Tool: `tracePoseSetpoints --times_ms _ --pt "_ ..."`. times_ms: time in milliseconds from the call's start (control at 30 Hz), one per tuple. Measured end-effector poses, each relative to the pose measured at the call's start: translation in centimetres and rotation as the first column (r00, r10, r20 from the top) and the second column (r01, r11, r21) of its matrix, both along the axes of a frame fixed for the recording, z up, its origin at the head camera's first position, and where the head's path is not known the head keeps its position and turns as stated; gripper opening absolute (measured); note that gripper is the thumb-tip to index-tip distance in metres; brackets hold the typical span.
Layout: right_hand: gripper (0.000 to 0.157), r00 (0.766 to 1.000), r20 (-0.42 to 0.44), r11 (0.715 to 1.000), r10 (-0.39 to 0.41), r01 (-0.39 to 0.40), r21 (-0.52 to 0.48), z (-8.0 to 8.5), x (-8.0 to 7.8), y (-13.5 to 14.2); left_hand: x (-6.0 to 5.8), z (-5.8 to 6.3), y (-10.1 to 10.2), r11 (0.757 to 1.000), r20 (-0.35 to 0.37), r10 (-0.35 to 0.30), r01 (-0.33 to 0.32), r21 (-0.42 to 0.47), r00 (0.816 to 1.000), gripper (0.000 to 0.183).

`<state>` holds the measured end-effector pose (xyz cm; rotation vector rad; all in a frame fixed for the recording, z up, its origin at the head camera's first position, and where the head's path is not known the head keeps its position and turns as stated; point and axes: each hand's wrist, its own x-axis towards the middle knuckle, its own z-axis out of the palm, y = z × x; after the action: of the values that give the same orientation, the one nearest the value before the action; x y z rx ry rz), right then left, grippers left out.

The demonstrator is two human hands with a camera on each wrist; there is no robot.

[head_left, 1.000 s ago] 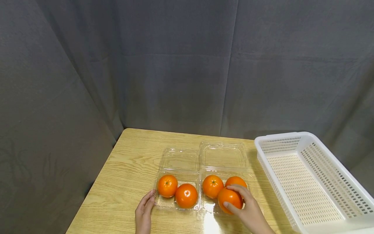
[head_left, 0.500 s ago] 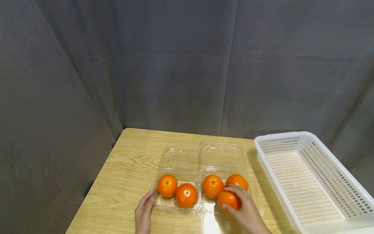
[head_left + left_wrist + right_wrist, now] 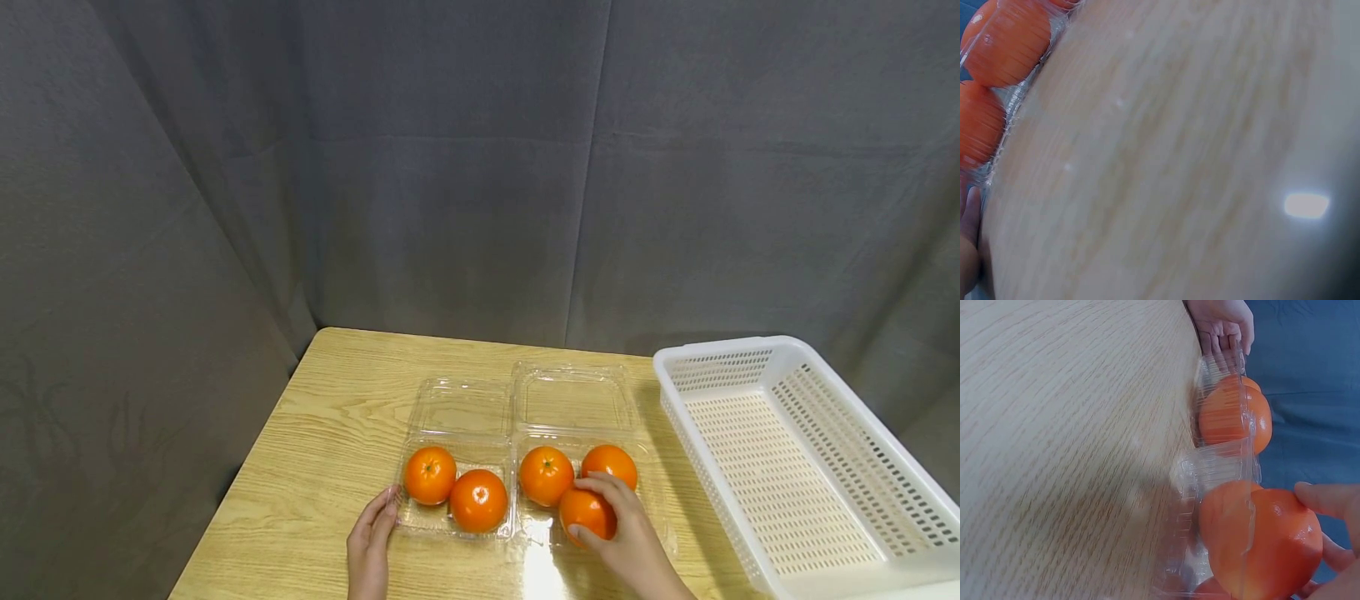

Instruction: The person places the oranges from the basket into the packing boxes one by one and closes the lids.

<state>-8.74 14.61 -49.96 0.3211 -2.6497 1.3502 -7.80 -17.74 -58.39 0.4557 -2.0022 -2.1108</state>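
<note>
Two clear plastic clamshell containers lie side by side with their lids folded back. Two oranges, one farther back [image 3: 430, 476] and one nearer [image 3: 478, 501], sit in the left container [image 3: 420, 521]. My left hand [image 3: 369, 546] holds that container's left edge with fingertips and thumb; in the right wrist view, the left hand [image 3: 1225, 325] shows at its end wall. In the right container [image 3: 536, 531] are an orange at the left [image 3: 546, 477] and one at the back right [image 3: 609, 468]. My right hand [image 3: 632, 533] grips a third orange [image 3: 587, 514] at the front, thumb and fingers around it.
A white perforated plastic basket [image 3: 705, 467] stands at the right with nothing in it. The wooden table [image 3: 315, 467] extends left of the containers. A grey curtain [image 3: 450, 167] hangs behind the table.
My right hand has shifted slightly left with its orange. The back-right orange has moved slightly right and back, so more of it shows. My left hand stays at the container's edge.
</note>
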Motion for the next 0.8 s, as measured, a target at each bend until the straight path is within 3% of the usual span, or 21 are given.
tracePoseSetpoints --times_ms 367,800 --pt "0.051 0.994 -0.106 1.000 -0.007 0.007 0.000 -0.05 0.03 0.32 0.00 0.21 0.21 1.000 -0.005 0.013 -0.013 0.017 1.000 0.044" --pt "0.049 0.999 -0.044 1.000 -0.005 0.004 -0.022 0.53 0.14 0.42 -0.01 0.32 0.20 1.000 -0.004 0.007 -0.007 0.025 1.000 0.042"
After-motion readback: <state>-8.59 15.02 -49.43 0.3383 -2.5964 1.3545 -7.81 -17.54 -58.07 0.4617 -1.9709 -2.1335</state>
